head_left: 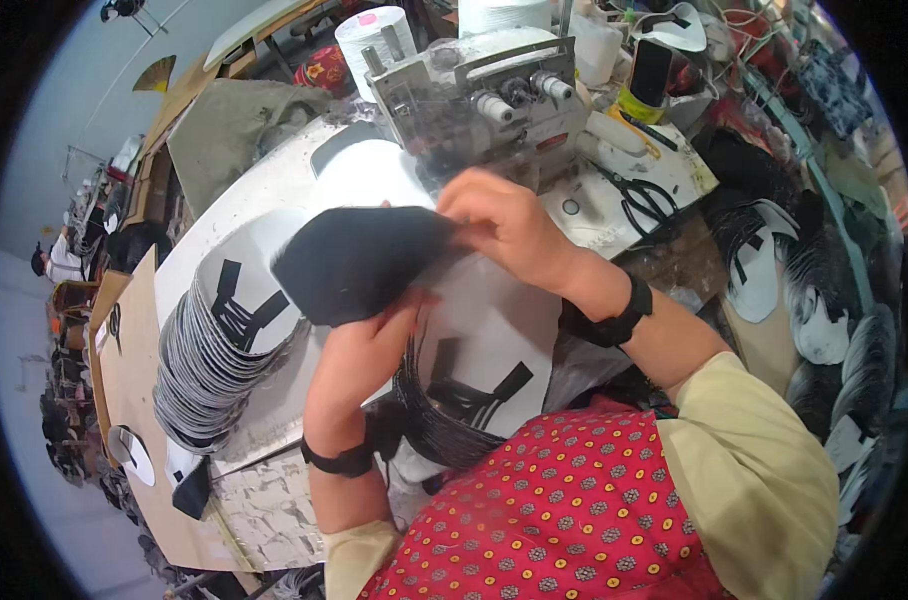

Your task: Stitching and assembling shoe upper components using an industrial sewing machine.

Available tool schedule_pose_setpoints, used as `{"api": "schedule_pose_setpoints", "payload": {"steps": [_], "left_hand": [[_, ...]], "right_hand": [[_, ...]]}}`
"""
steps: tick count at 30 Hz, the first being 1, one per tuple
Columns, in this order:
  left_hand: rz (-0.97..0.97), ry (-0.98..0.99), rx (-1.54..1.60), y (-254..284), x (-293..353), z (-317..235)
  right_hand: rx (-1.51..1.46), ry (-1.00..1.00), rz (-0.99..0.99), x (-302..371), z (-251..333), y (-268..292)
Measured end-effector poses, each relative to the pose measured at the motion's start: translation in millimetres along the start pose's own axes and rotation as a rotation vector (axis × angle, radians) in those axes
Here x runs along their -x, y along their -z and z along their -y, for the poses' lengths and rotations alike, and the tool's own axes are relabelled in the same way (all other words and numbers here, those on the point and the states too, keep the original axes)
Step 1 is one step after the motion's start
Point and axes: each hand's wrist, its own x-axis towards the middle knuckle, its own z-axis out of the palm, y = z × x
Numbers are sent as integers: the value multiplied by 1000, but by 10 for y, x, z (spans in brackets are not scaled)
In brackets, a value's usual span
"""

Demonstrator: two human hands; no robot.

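Observation:
A dark, flat panel of material [359,262] is raised in front of the sewing machine [489,110]. My left hand [382,325] is beneath its near edge, with the fingers partly covered by it. At the panel's right corner, my right hand [504,222] pinches the edge between bent fingers, slightly blurred. White pieces with black straps form a tall leaning stack [214,350] left of my left hand. Between my forearms lies a second pile of white pieces with black straps [494,345].
Black-handled scissors [642,200] lie on the machine bed at right, near a phone [650,72] in a yellow holder. A white thread cone [374,50] stands behind the machine. More cut pieces [756,275] are piled at far right. Another pair of scissors [114,325] lies at the left.

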Motion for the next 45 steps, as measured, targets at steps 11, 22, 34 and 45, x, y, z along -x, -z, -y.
{"api": "schedule_pose_setpoints", "payload": {"steps": [11,22,34,45], "left_hand": [[-544,-700,-860,69,-155,-123],[104,-304,30,90,-479,-111],[-356,-395,501,546,-862,135],[-534,-263,181,614,-658,47]], "right_hand": [[-205,-225,189,-51,461,174],[-162,-568,60,113,265,65],[72,75,106,408,100,-13],[213,-5,-9,260,-158,-110]]}}
